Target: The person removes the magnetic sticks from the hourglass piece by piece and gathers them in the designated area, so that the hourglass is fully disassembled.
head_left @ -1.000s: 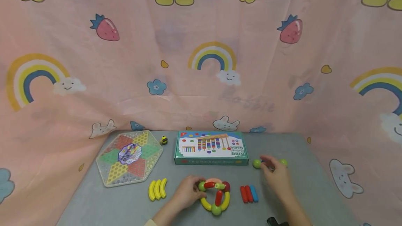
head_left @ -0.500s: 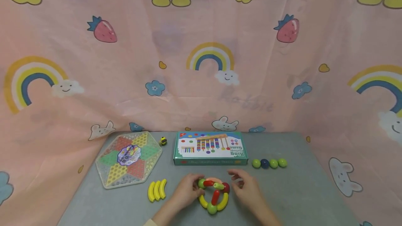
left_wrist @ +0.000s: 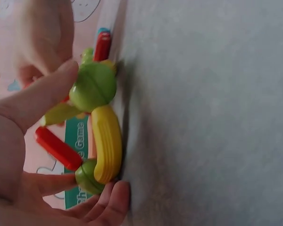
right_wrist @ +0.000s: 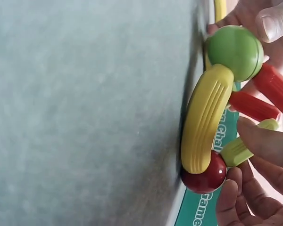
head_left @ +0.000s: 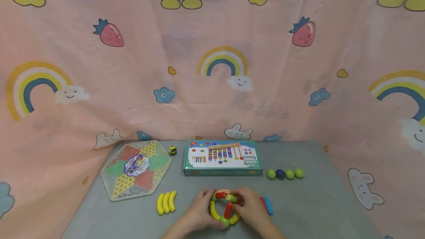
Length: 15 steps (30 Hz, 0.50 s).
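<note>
A ring-shaped toy of balls and rods (head_left: 214,209) lies on the table between my hands. Curved yellow rods (right_wrist: 205,120) link its front green ball (left_wrist: 93,87) to another green ball (left_wrist: 87,176) and a dark red ball (right_wrist: 205,175). Red rods (left_wrist: 59,148) and a light green rod (right_wrist: 237,151) rise from the balls. My left hand (head_left: 202,211) spans the left side, thumb at the front ball, fingers at the back one. With thumb and fingers, my right hand (head_left: 250,209) pinches the light green rod close to the red ball.
Loose yellow rods (head_left: 166,203) lie to the left; red and blue rods (head_left: 268,206) are partly behind my right hand. Several green and dark blue balls (head_left: 280,174) line up at right. Behind are a game box (head_left: 223,172), a hexagonal board (head_left: 109,180) and a bee figure (head_left: 173,150).
My right hand has come left from the row of balls to the toy's right side and now pinches a rod there. My left thumb has moved down to the front green ball.
</note>
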Tool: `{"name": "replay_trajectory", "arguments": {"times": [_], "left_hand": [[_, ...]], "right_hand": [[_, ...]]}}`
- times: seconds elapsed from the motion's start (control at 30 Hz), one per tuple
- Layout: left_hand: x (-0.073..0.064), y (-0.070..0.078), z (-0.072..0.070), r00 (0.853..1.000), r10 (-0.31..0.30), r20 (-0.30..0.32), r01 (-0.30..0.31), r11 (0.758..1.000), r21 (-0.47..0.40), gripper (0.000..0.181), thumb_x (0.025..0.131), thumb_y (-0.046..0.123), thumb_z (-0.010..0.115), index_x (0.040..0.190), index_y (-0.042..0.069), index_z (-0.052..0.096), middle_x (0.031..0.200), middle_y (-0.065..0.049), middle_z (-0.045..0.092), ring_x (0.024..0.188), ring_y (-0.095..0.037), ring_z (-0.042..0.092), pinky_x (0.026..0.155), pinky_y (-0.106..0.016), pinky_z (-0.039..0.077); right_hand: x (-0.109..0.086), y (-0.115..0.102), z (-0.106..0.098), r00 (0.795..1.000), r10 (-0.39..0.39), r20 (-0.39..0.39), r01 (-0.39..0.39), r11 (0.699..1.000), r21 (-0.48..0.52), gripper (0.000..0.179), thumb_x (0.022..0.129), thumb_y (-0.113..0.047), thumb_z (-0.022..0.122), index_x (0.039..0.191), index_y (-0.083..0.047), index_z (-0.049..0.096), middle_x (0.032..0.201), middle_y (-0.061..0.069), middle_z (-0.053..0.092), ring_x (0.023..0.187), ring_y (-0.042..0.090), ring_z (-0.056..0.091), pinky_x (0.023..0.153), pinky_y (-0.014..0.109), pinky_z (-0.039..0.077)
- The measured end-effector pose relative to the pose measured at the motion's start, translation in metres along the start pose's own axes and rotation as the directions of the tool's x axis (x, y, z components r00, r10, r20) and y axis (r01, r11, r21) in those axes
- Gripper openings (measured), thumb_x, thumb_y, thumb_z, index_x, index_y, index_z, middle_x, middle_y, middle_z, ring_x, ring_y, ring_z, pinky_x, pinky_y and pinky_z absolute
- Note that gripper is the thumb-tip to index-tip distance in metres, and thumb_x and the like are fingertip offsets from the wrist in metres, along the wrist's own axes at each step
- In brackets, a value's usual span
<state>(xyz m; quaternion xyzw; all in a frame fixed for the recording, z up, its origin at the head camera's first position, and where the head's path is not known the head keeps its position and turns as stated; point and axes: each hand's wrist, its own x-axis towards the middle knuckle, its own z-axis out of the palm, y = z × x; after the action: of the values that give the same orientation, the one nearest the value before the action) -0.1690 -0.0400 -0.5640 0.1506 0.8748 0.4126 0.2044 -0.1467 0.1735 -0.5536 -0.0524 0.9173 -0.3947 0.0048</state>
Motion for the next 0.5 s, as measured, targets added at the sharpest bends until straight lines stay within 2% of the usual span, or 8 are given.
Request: {"name": "replay_trajectory", "arguments": {"times": [0.2, 0.3, 0.4, 0.5], "left_hand": [[0.0003, -0.0005, 0.006, 0.999, 0.029, -0.019, -0.029, 0.999, 0.033, 0.113, 0.059, 0.042, 0.097, 0.152, 0.009, 0.042, 0.136, -0.015, 0.047, 0.118, -0.029, 0.052, 0.102, -0.058, 0.047], [0.0004, 0.0005, 0.0056, 0.999, 0.028, -0.017, -0.028, 0.999, 0.031, 0.113, 0.06, 0.04, 0.097, 0.152, 0.008, 0.041, 0.138, -0.016, 0.047, 0.12, -0.031, 0.051, 0.103, -0.058, 0.046], [-0.0003, 0.0015, 0.0058, 1.0, 0.023, -0.014, -0.023, 0.999, 0.03, 0.114, 0.06, 0.039, 0.097, 0.153, 0.007, 0.04, 0.141, -0.019, 0.045, 0.124, -0.035, 0.05, 0.104, -0.06, 0.045], [-0.0009, 0.0018, 0.0095, 1.0, 0.007, -0.013, -0.006, 1.0, 0.028, 0.119, 0.061, 0.047, 0.095, 0.156, 0.007, 0.034, 0.148, -0.022, 0.04, 0.131, -0.04, 0.044, 0.105, -0.063, 0.043]], "right_hand": [[0.003, -0.0012, 0.0005, 1.0, 0.006, -0.005, -0.007, 0.997, -0.08, 0.018, 0.083, -0.012, 0.081, 0.1, -0.016, 0.074, 0.087, -0.007, 0.062, 0.075, 0.009, 0.052, 0.062, 0.021, 0.046], [0.0038, -0.0027, 0.0004, 1.0, 0.016, -0.015, -0.018, 0.995, -0.099, 0.019, 0.084, -0.016, 0.081, 0.101, -0.013, 0.075, 0.085, -0.006, 0.063, 0.075, 0.008, 0.052, 0.062, 0.021, 0.046], [0.0051, -0.003, 0.0003, 0.999, 0.038, -0.018, -0.039, 0.995, -0.091, 0.022, 0.085, -0.019, 0.08, 0.105, -0.01, 0.075, 0.085, -0.006, 0.064, 0.075, 0.008, 0.054, 0.063, 0.022, 0.047], [0.0052, -0.0014, 0.0006, 0.998, 0.062, -0.024, -0.063, 0.997, -0.049, 0.023, 0.086, -0.018, 0.079, 0.107, -0.009, 0.074, 0.086, -0.005, 0.066, 0.076, 0.007, 0.056, 0.064, 0.022, 0.05]]}}
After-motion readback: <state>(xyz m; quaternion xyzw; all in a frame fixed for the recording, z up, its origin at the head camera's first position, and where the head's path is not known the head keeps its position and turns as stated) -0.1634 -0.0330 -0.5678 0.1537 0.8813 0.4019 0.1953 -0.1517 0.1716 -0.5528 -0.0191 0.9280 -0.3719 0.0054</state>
